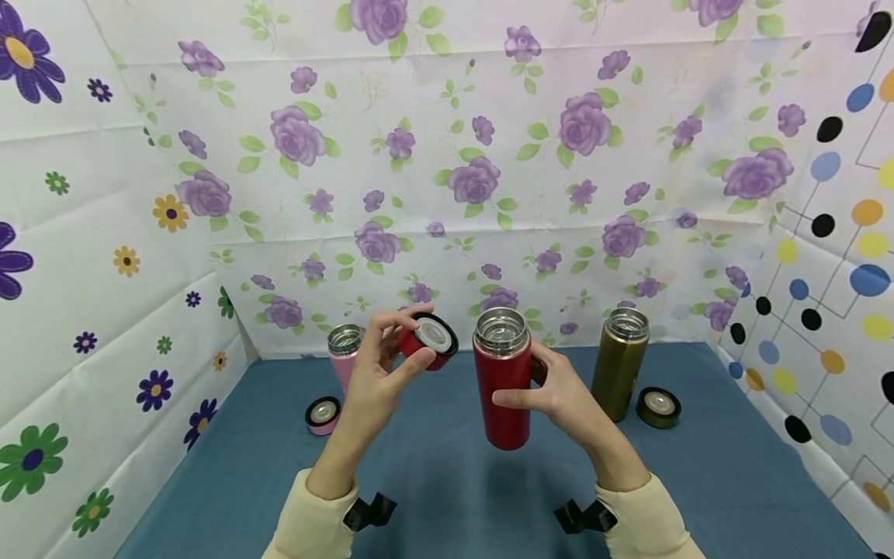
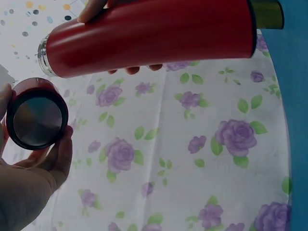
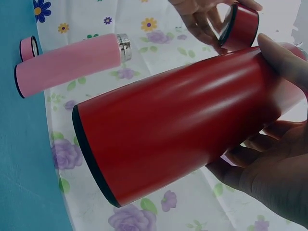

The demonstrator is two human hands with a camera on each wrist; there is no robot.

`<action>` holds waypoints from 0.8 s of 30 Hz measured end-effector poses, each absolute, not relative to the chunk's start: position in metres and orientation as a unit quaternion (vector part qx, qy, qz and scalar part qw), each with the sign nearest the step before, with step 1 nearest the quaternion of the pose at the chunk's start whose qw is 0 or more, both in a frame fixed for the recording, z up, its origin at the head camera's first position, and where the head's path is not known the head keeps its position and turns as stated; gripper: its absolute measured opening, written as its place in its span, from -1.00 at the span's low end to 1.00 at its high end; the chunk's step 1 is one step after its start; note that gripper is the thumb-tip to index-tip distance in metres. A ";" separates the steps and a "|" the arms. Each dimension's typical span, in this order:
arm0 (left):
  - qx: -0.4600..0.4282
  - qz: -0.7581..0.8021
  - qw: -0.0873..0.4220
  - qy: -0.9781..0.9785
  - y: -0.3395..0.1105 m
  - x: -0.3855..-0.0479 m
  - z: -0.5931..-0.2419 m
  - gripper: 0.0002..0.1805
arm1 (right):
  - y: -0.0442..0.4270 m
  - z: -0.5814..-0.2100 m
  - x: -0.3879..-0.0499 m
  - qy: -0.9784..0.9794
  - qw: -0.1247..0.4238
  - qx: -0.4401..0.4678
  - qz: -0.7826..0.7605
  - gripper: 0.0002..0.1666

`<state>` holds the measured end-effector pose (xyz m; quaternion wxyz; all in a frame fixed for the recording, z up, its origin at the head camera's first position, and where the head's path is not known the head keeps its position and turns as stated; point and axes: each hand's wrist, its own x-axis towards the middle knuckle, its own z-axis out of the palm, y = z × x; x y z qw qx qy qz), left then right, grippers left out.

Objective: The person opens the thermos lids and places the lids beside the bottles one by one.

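Observation:
My left hand [image 1: 380, 365] pinches a red lid [image 1: 431, 341] by its sides, its pale inner face tilted toward the head camera. Just right of it, my right hand [image 1: 552, 384] grips a red thermos bottle [image 1: 504, 396] round its body. The bottle is uncapped and nearly upright, with its steel mouth showing. Lid and bottle are apart, with a small gap between them. In the left wrist view the lid [image 2: 37, 115] is near the bottle's steel neck [image 2: 44, 57]. The right wrist view shows the bottle's dark base and red side [image 3: 173, 125] close up.
Behind my left hand stands an uncapped pink thermos bottle [image 1: 344, 357], its pink lid [image 1: 323, 415] on the blue tabletop [image 1: 433, 481]. At the right, an uncapped olive-green thermos bottle [image 1: 620, 365] stands beside its lid [image 1: 659, 407]. Flowered cloth [image 1: 419, 155] hangs behind the table.

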<state>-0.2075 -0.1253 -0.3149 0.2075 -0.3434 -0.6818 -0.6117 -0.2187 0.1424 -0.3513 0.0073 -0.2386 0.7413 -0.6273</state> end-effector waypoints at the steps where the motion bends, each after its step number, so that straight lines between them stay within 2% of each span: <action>1: -0.342 -0.612 0.205 -0.683 -0.126 -0.208 -0.316 -0.64 | 0.143 -0.351 -0.219 0.741 0.008 -0.239 -0.628 -0.20; 14: -0.347 -0.638 0.167 -0.667 -0.157 -0.218 -0.335 -0.59 | 0.142 -0.354 -0.219 0.734 0.019 -0.240 -0.635 -0.22; 24: -0.307 -0.595 0.115 -0.734 -0.218 -0.210 -0.348 -0.64 | 0.125 -0.358 -0.217 0.710 0.058 -0.256 -0.653 -0.16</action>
